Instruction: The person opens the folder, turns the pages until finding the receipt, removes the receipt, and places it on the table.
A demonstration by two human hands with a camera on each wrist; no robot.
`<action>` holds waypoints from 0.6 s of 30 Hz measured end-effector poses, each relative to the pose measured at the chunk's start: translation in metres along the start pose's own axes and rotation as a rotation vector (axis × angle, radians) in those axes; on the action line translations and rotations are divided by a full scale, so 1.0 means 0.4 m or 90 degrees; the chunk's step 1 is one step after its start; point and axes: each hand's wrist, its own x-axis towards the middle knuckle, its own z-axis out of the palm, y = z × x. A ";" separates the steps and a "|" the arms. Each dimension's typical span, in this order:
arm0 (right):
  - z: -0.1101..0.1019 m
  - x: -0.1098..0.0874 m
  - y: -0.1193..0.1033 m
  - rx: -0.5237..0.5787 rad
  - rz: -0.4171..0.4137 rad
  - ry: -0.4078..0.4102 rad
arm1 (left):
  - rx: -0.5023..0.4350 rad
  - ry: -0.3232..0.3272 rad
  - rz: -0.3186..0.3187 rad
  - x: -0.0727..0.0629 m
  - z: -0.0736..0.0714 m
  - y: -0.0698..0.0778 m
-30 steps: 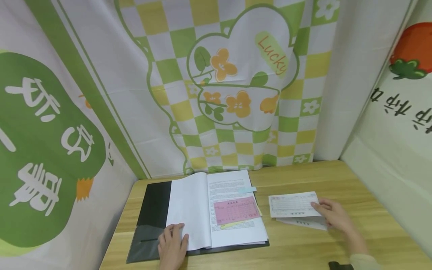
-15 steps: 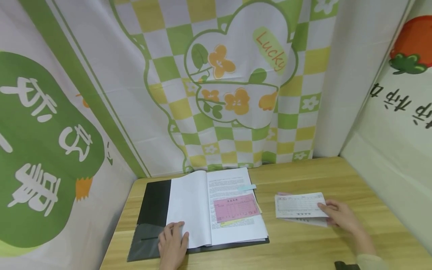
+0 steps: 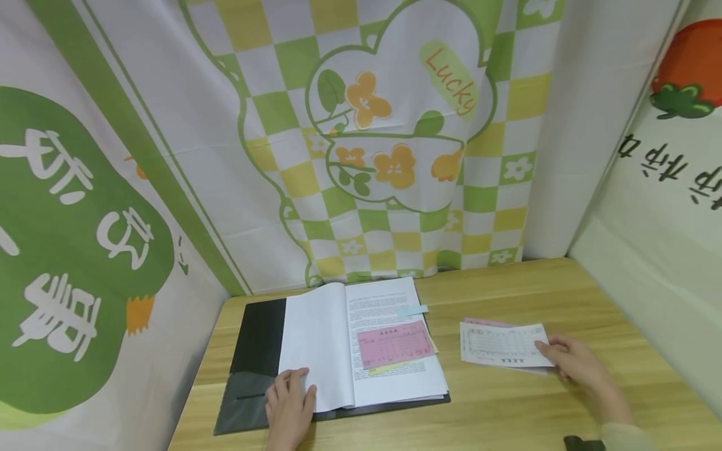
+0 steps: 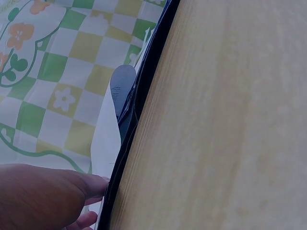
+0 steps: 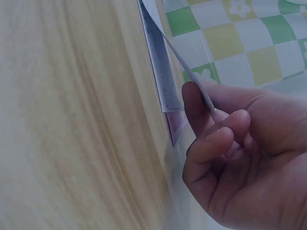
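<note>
A black folder lies spread on the table with white pages in it. My left hand rests on the lower part of the blank left page, fingers relaxed. The printed right page bears a pink slip with a yellow strip below it. Off to the right, my right hand pinches a white printed slip by its right end between thumb and fingers. In the right wrist view that end is raised above another white slip and a pink slip on the table.
A pale blue tab sticks out from the right page's edge. The wooden table backs onto a checked green-and-yellow cloth. Printed cloth walls stand at left and right. A dark object shows at the right wrist.
My right hand and the white slip have shifted rightward. The slip now covers more of the papers below it, with a pink edge showing behind. The left hand stays in place.
</note>
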 end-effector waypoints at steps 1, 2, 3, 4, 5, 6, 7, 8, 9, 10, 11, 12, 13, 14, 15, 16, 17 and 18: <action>0.000 -0.001 0.001 -0.005 0.004 -0.002 | 0.000 0.000 -0.001 0.000 0.000 0.000; 0.000 -0.001 0.003 -0.014 0.003 -0.005 | 0.000 -0.001 -0.001 0.001 0.000 0.000; -0.001 -0.002 0.005 -0.023 0.003 -0.006 | -0.001 0.000 -0.001 0.000 -0.001 0.000; -0.001 -0.002 0.006 -0.028 0.001 -0.008 | -0.001 -0.001 -0.001 0.000 -0.001 0.001; -0.002 -0.002 0.006 -0.032 0.002 -0.008 | -0.001 -0.001 -0.002 0.000 -0.001 0.001; -0.003 -0.002 0.007 -0.034 0.001 -0.012 | -0.002 -0.002 -0.002 0.000 -0.001 0.001; -0.004 -0.002 0.007 -0.037 0.000 -0.013 | -0.001 -0.002 -0.003 0.000 -0.001 0.001; -0.004 -0.002 0.008 -0.043 -0.002 -0.014 | -0.001 -0.001 -0.001 -0.001 -0.002 0.001; -0.005 -0.002 0.009 -0.047 -0.003 -0.013 | 0.000 -0.001 -0.002 0.000 -0.002 0.001; -0.005 -0.002 0.009 -0.051 -0.004 -0.013 | 0.000 0.001 0.001 -0.001 -0.004 0.002; -0.006 -0.004 0.008 -0.055 -0.001 -0.013 | 0.002 0.003 0.003 -0.001 -0.005 0.002; -0.008 -0.005 0.007 -0.059 0.000 -0.013 | 0.002 0.006 0.006 -0.002 -0.005 0.003; -0.010 -0.006 0.006 -0.065 0.003 -0.010 | 0.002 0.009 0.008 -0.002 -0.006 0.003; -0.011 -0.007 0.006 -0.079 0.004 -0.005 | 0.003 0.010 0.010 -0.002 -0.006 0.003; -0.013 -0.009 0.005 -0.090 0.006 -0.003 | 0.003 0.011 0.009 -0.001 -0.005 0.004; -0.016 -0.010 0.003 -0.100 0.009 -0.001 | 0.003 0.012 0.010 -0.002 -0.005 0.004; -0.018 -0.010 0.003 -0.111 0.010 0.002 | 0.003 0.012 0.008 -0.001 -0.003 0.003; -0.019 -0.010 0.005 -0.121 0.011 0.006 | 0.002 0.013 0.007 0.000 -0.002 0.002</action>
